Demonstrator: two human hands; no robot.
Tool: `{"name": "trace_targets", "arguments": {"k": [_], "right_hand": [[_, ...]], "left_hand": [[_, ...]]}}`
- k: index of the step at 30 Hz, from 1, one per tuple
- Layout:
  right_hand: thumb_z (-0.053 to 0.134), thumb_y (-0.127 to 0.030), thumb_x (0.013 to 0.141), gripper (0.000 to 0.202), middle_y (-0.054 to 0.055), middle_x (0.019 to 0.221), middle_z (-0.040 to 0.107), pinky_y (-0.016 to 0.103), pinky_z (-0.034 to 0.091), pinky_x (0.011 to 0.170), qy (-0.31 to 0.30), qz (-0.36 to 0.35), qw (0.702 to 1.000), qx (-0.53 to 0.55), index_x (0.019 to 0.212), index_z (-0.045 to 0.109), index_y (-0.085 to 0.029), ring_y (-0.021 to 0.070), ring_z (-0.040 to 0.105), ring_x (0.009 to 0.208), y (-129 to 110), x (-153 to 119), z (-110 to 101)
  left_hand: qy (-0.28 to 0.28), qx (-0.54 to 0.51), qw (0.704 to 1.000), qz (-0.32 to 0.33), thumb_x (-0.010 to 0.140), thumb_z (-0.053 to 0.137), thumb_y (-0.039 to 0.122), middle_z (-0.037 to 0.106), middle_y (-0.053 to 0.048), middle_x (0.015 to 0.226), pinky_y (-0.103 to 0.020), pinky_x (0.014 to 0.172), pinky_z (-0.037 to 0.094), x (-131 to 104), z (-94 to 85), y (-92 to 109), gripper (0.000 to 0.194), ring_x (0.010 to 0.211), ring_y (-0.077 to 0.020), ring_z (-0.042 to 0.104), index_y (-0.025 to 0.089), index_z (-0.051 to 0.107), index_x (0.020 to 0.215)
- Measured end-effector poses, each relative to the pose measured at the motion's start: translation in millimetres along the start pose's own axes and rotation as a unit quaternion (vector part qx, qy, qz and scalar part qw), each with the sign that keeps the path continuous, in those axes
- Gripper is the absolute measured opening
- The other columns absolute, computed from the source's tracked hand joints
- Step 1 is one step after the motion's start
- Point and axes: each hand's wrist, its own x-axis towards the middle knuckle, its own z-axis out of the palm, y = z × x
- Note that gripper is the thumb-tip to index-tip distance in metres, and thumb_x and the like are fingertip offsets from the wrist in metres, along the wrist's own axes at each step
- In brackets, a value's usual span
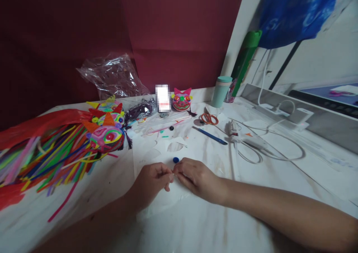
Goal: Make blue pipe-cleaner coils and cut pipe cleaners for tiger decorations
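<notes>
My left hand [156,176] and my right hand [195,176] meet over a sheet of white paper [151,156] on the table. The fingertips of both are pinched together around something tiny and pale, too small to name. Just beyond my right fingers lies a small round dark blue piece [175,159]. Farther back on the paper sits a small black round piece [171,128]. A pink thin stick [165,126] lies across the sheets near it.
Colourful pipe cleaners [61,156] and decorated animal heads [107,137] cover the left. A blue-handled knife [211,135], orange scissors [209,118], a green cup [220,92] and white cables [257,144] are at right. Another decorated head [181,100] stands at the back.
</notes>
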Motion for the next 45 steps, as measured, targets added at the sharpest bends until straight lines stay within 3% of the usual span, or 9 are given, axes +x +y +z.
{"name": "trace_targets", "arguments": {"k": [9,17,24,27,29,32,34,45], "right_hand": [[0.041,-0.013,0.087,0.011,0.006,0.074,0.060,0.024,0.046,0.062,0.003,0.007,1.000,0.008,0.082,0.049,-0.017,0.0148,0.056,0.068,-1.6,-0.4,1.3],[0.039,-0.014,0.087,0.013,0.007,0.072,0.060,0.026,0.046,0.062,0.007,-0.006,1.000,-0.026,0.079,0.048,-0.017,0.0160,0.056,0.067,-3.5,-2.1,7.6],[0.043,-0.013,0.083,0.010,0.004,0.073,0.060,0.024,0.043,0.061,0.012,0.114,0.991,0.073,0.079,0.052,-0.017,0.0133,0.055,0.066,-9.1,-2.4,9.6],[0.046,-0.019,0.084,0.011,0.003,0.071,0.058,0.025,0.042,0.060,0.011,0.199,0.967,0.157,0.077,0.054,-0.017,0.0132,0.054,0.065,-7.4,-1.0,11.2],[0.049,-0.027,0.084,0.014,0.002,0.068,0.057,0.025,0.041,0.059,0.017,0.255,0.933,0.252,0.075,0.053,-0.017,0.0127,0.052,0.063,-4.7,0.7,12.1],[0.054,-0.037,0.082,0.022,0.001,0.065,0.056,0.025,0.040,0.059,0.033,0.300,0.881,0.364,0.075,0.053,-0.016,0.0117,0.050,0.060,-0.7,3.7,12.4],[0.057,-0.042,0.079,0.028,0.001,0.064,0.055,0.026,0.039,0.059,0.039,0.317,0.863,0.393,0.075,0.054,-0.015,0.0111,0.049,0.059,1.1,5.1,12.3],[0.064,-0.052,0.070,0.037,-0.001,0.063,0.056,0.025,0.038,0.057,0.049,0.351,0.838,0.416,0.072,0.055,-0.015,0.0094,0.047,0.056,6.7,4.6,15.2]], "left_hand": [[-0.011,0.021,1.000,0.015,0.070,0.053,0.023,0.059,0.002,0.053,-0.023,0.055,0.041,-1.2,-1.7,-3.5,0.012,0.051,-0.0107,0.052,0.016,0.061,0.064],[0.031,0.021,0.999,0.009,0.063,0.051,0.018,0.053,0.005,0.051,-0.022,0.051,0.038,-3.0,4.2,-1.3,0.008,0.048,-0.0091,0.049,0.017,0.054,0.056],[0.052,-0.014,0.998,0.010,0.060,0.051,0.018,0.050,0.005,0.046,-0.022,0.049,0.036,-4.7,5.9,-1.0,0.007,0.046,-0.0088,0.046,0.016,0.055,0.055],[0.039,-0.075,0.996,0.006,0.059,0.052,0.018,0.053,0.004,0.048,-0.023,0.049,0.038,-3.1,5.2,-1.3,0.007,0.044,-0.0084,0.046,0.016,0.056,0.054],[0.023,-0.125,0.992,0.000,0.060,0.055,0.019,0.055,0.003,0.052,-0.024,0.049,0.040,-2.0,4.5,-1.4,0.007,0.044,-0.0079,0.046,0.015,0.056,0.054],[0.000,-0.194,0.981,-0.022,0.062,0.060,0.023,0.055,0.002,0.053,-0.024,0.048,0.040,-0.6,3.3,-1.2,0.010,0.043,-0.0073,0.044,0.014,0.059,0.058],[-0.007,-0.229,0.973,-0.033,0.062,0.062,0.025,0.055,0.002,0.053,-0.023,0.046,0.039,0.4,2.3,-1.2,0.012,0.044,-0.0070,0.043,0.013,0.061,0.061],[-0.009,-0.287,0.956,-0.055,0.060,0.064,0.028,0.059,-0.001,0.060,-0.023,0.044,0.038,2.9,-0.9,-1.9,0.018,0.045,-0.0073,0.045,0.011,0.063,0.066]]}}
